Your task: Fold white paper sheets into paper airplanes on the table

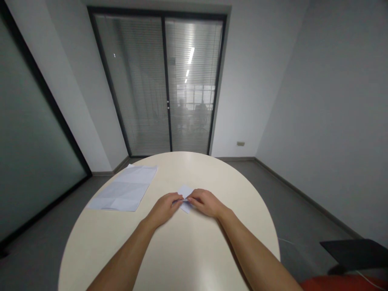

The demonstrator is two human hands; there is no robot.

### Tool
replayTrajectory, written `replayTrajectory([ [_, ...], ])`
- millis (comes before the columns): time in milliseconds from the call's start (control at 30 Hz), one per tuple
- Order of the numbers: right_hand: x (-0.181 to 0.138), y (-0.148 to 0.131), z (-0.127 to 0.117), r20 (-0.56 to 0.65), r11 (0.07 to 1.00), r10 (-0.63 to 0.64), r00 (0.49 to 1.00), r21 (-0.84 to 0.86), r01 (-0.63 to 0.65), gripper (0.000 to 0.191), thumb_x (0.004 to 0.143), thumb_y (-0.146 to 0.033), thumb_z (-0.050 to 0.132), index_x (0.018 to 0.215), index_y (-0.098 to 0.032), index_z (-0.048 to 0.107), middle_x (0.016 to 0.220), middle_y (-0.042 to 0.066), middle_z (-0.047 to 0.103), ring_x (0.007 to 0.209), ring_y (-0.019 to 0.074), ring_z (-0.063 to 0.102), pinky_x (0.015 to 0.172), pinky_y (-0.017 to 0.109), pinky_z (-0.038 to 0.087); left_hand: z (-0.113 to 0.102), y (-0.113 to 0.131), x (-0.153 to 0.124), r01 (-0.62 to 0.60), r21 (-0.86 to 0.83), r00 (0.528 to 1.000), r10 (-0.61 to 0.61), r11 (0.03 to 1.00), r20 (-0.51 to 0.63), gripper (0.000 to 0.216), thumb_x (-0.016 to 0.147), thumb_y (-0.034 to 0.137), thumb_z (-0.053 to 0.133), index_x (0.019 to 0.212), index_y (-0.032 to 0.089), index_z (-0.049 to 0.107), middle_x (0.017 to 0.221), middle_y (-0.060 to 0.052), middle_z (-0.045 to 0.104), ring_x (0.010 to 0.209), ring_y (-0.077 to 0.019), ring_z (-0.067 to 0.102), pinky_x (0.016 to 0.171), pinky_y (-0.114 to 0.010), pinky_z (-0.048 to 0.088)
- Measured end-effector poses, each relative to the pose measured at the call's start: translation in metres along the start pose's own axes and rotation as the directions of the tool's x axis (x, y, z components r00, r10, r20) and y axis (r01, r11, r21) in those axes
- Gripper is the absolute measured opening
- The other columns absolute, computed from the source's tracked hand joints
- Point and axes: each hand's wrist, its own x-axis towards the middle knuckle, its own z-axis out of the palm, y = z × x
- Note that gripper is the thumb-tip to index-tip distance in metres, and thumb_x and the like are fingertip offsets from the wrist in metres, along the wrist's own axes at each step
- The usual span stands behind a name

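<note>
A small piece of folded white paper (185,190) lies at the middle of the table between my two hands. My left hand (165,208) pinches its left side between thumb and fingers. On the opposite side, my right hand (207,202) is closed on the paper too, its fingertips almost meeting those of the left. One part of the paper sticks up beyond the fingers, and another corner points toward me below them. The fingers cover its middle, so the exact folded shape cannot be made out.
Larger creased white sheets (129,188) lie at the left edge of the round cream table (188,246). At the lower right, beyond the table, are a dark flat panel (357,252) and something red (336,283). Glass doors with blinds (166,89) stand beyond the far edge.
</note>
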Motion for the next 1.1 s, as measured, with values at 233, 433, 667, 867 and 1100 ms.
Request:
replayTrajectory([
  [233,0.0,-0.003,-0.001,-0.023,0.998,-0.049,0.999,0.028,0.049,0.032,0.102,-0.042,0.049,0.105,-0.023,0.075,0.103,0.007,0.075,0.098,0.0189,0.065,0.09,0.029,0.046,-0.003,0.007,0.0,-0.009,-0.007,1.0,0.009,1.0,0.019,0.03,0.098,0.04,0.051,0.102,0.024,0.076,0.103,-0.005,0.076,0.096,-0.0203,0.068,0.088,-0.027,0.048],
  [433,0.0,0.001,0.002,-0.034,0.999,-0.013,0.999,0.038,0.014,0.027,0.1,-0.04,0.054,0.103,-0.023,0.075,0.101,0.006,0.075,0.094,0.0181,0.066,0.087,0.028,0.046,-0.006,0.012,0.001,0.021,-0.013,0.999,-0.021,1.0,0.037,0.031,0.098,0.04,0.05,0.099,0.023,0.076,0.101,-0.005,0.077,0.093,-0.0201,0.068,0.085,-0.027,0.048],
  [667,-0.004,0.015,0.001,-0.038,0.988,0.142,0.989,-0.052,-0.144,0.021,0.094,-0.033,0.06,0.098,-0.02,0.076,0.094,0.006,0.075,0.084,0.0182,0.065,0.075,0.027,0.045,-0.007,0.008,-0.001,0.109,0.08,0.993,-0.111,0.991,0.025,0.029,0.098,0.038,0.049,0.102,0.026,0.075,0.093,-0.003,0.078,0.082,-0.0191,0.069,0.073,-0.025,0.044],
  [867,-0.004,0.017,0.002,-0.025,0.986,0.165,0.986,-0.02,-0.166,0.026,0.099,-0.03,0.05,0.106,-0.021,0.074,0.101,0.007,0.076,0.088,0.0189,0.066,0.078,0.028,0.045,-0.006,0.005,0.0,0.144,0.16,0.989,-0.144,0.977,-0.011,0.028,0.098,0.036,0.048,0.102,0.025,0.074,0.095,-0.004,0.077,0.084,-0.0192,0.069,0.072,-0.025,0.042],
  [1100,-0.004,0.019,0.004,-0.054,0.981,0.195,0.979,0.0,-0.195,0.027,0.1,-0.028,0.047,0.114,-0.022,0.07,0.106,0.007,0.075,0.09,0.0199,0.068,0.079,0.029,0.046,-0.006,0.006,0.0,0.179,0.198,0.984,-0.173,0.964,-0.044,0.025,0.098,0.035,0.049,0.102,0.026,0.072,0.094,-0.004,0.077,0.084,-0.0191,0.069,0.07,-0.026,0.041],
])
